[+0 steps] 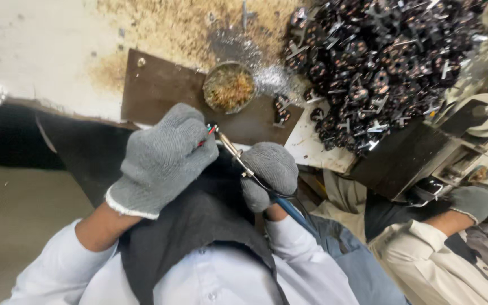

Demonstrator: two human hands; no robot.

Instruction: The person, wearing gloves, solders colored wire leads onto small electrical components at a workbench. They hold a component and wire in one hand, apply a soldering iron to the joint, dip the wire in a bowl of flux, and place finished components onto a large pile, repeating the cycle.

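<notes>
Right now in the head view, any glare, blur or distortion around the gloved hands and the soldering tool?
Head view: the left hand in a grey knit glove and the right hand in a grey knit glove are sharp; the thin metal soldering tool with a blue handle is clear. Glare on the silvery shavings and the pile of dark round metal parts. Edges bend wide-angle; left side dark.

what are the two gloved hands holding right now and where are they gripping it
The right hand grips a soldering iron at its handle end. The left hand pinches red and other thin wires near the tip.

left hand point(162, 158): gloved, gripping wires | right hand point(269, 175): holding soldering iron point(238, 158)
</notes>
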